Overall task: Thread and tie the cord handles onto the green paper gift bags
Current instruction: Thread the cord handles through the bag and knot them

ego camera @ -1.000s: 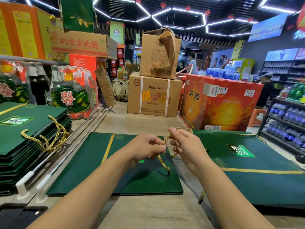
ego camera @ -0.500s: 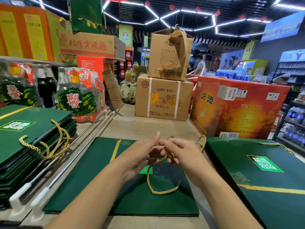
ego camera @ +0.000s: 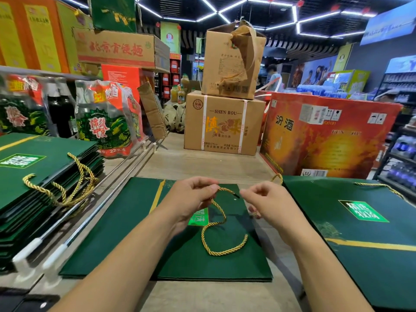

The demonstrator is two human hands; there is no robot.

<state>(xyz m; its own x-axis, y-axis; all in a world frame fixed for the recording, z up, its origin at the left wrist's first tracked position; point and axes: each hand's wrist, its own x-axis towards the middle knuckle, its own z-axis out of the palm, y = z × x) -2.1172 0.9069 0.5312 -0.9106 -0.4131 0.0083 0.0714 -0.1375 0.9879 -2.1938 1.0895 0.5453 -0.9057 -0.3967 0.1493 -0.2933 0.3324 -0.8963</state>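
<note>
The left hand [ego camera: 192,199] is pinching a gold cord [ego camera: 221,252] between thumb and forefinger, just short of its black-tipped end, which is pointing toward 3 o'clock at the right hand [ego camera: 271,206]. From the pinch the cord is dropping down and curling into an open loop that is lying on the green paper bag [ego camera: 117,233]. This bag is lying flat on the wooden surface [ego camera: 202,163] straight ahead of the person, at 12 o'clock. The right hand's fingers [ego camera: 256,190] are curling inward just beside the cord tip without touching it. A speck of gold is showing under the lower fingers, but I cannot tell whether they are grasping the cord. At 9 o'clock a stack of green bags [ego camera: 33,176] is sitting with gold cord handles [ego camera: 78,174] draping over its top and near edge. At 3 o'clock another green bag [ego camera: 360,251] is lying flat, with a gold cord running along its far edge. Between the stack and the middle bag, two metal rods [ego camera: 96,203] with white tips are lying side by side, pointing toward 1 o'clock. Farther back at 12 o'clock a SHEN ROU carton [ego camera: 225,124] is standing on the surface and carrying a torn brown box [ego camera: 231,64]. A red-orange carton [ego camera: 326,136] is standing just beside it at 1 o'clock.
</note>
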